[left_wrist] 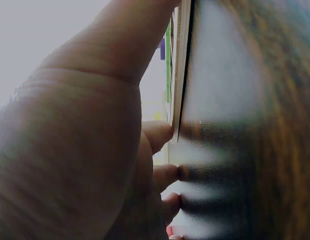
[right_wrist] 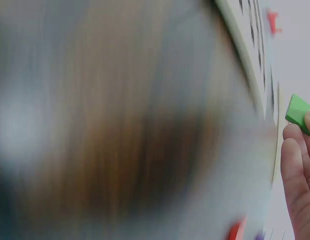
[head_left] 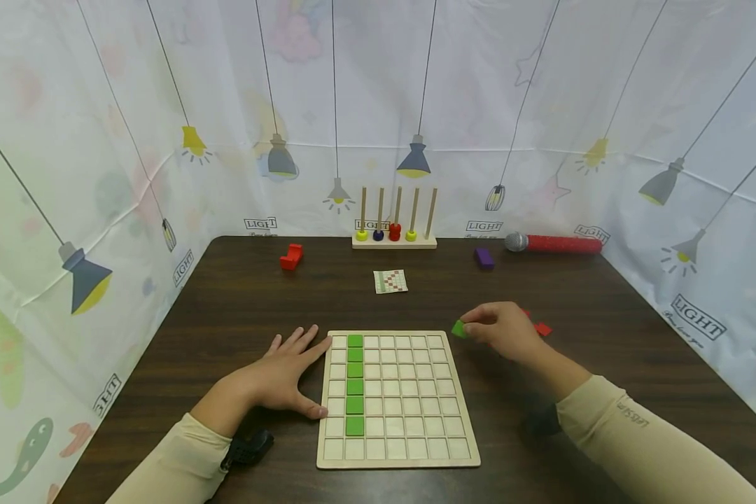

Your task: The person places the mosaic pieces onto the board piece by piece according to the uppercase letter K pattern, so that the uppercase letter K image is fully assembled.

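Note:
A pale wooden grid board point(head_left: 397, 463) lies flat on the dark table, with several green square tiles point(head_left: 355, 386) in its second column from the left; that column's bottom cell is bare. My left hand point(head_left: 283, 378) rests spread at the board's left side, thumb and index fingertip at its edge. In the left wrist view the fingers point(left_wrist: 160, 135) reach along the board's rim point(left_wrist: 181, 75). Just off the board's upper right corner, my right hand point(head_left: 504, 332) pinches a green tile point(head_left: 458, 329) between thumb and fingertips. The right wrist view shows that tile point(right_wrist: 299, 112) raised above the table.
Red tiles point(head_left: 543, 329) lie behind the right hand, partly hidden by it. Beyond the board lies a small pattern card point(head_left: 390, 281). Farther back stand a peg abacus point(head_left: 395, 241), a red block point(head_left: 292, 257), a purple block point(head_left: 484, 258) and a red microphone point(head_left: 561, 244).

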The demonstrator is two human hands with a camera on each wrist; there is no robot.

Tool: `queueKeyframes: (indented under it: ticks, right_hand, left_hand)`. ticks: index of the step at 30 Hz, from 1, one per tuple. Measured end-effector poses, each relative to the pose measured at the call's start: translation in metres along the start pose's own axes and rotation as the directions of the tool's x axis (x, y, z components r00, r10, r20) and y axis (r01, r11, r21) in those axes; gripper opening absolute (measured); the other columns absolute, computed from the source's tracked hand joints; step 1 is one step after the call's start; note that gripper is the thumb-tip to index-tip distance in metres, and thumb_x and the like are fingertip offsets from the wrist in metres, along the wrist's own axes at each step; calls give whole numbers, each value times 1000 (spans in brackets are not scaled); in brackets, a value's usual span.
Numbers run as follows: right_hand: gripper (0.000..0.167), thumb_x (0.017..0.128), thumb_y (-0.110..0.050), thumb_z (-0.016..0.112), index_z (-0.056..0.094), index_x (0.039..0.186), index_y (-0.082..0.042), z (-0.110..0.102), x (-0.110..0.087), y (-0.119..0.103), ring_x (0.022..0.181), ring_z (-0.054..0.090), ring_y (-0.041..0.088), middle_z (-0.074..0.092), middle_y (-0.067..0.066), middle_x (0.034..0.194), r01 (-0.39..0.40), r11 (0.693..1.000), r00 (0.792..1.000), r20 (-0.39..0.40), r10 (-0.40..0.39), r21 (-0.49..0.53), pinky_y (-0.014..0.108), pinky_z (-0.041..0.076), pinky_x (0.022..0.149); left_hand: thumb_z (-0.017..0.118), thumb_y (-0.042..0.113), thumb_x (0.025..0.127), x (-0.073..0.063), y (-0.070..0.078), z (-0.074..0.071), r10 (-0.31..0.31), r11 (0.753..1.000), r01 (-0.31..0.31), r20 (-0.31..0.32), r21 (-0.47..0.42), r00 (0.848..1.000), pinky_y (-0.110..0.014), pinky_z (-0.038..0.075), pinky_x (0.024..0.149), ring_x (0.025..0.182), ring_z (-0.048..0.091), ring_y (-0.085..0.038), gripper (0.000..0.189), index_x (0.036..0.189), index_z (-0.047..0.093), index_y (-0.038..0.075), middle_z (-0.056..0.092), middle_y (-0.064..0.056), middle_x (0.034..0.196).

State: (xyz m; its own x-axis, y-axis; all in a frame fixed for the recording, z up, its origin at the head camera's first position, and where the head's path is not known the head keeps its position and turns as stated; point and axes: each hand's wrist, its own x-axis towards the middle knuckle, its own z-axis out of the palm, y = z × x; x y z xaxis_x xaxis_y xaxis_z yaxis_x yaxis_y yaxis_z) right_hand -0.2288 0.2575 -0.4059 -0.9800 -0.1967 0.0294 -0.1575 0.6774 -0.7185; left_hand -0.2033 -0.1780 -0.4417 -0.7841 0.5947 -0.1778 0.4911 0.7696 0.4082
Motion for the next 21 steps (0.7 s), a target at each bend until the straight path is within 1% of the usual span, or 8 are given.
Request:
queueKeyframes:
  ticks: [3,6,10,12,14,18,19,21]
  right_hand:
    - [17,96,-13,74,77,109,-3,25,-6,-25,86,70,25,73,8,101,16,990,995,94,-29,137,42,59,77]
    - [15,94,-11,76,78,107,-4,49,-16,-48,86,71,25,73,6,100,49,977,981,175,-86,207,40,59,77]
    - [10,92,-11,78,80,101,-7,78,-33,-79,84,70,20,74,2,97,104,968,954,253,-163,230,34,59,74]
    - [9,91,-13,79,81,99,-10,92,-43,-93,84,70,15,75,-2,95,151,963,936,282,-211,222,30,57,74]
    - [7,90,-14,80,81,97,-12,105,-53,-106,84,70,11,75,-5,94,182,958,914,321,-248,223,27,55,75]
    - [4,91,-13,79,81,94,-15,124,-71,-118,81,68,6,74,-9,91,223,944,864,398,-307,243,24,55,72]
    - [5,91,-12,79,80,94,-15,128,-74,-120,80,68,5,74,-10,90,229,942,857,408,-315,247,24,55,71]
    - [5,90,-11,79,80,93,-16,132,-79,-121,79,66,3,72,-12,89,257,936,849,406,-338,241,22,54,70]
  left_hand:
    - [73,80,71,0,0,1,5,1000,-5,-1,1,1000,-63,-2,118,155,-1,-35,125,166,16,23,2,-11,170]
    - [73,80,72,0,0,0,3,1000,-3,5,8,1000,-63,-2,118,155,-1,-34,125,166,15,23,2,-10,170]
    - [74,78,72,0,1,-4,5,1000,-5,-2,2,1000,-64,-2,117,155,-1,-36,124,166,16,22,2,-11,170]
    - [75,77,73,0,2,-5,6,1000,-6,-9,-1,1000,-64,-2,117,154,-1,-37,123,166,17,21,2,-12,170]
    - [75,77,72,0,1,-5,-2,1000,2,-6,2,1000,-64,-3,117,154,-1,-36,123,166,16,22,2,-12,170]
    - [74,78,72,-1,1,-2,-8,1000,8,6,4,1000,-63,-3,118,155,-2,-35,123,166,16,23,2,-11,170]
    - [75,77,72,-1,1,-1,-5,1000,5,5,-1,1000,-63,-3,118,154,-2,-36,123,166,16,22,2,-12,170]
    - [75,77,73,-1,1,-1,-2,1000,2,4,-7,1000,-63,-3,118,155,-2,-36,123,166,16,22,2,-11,170]
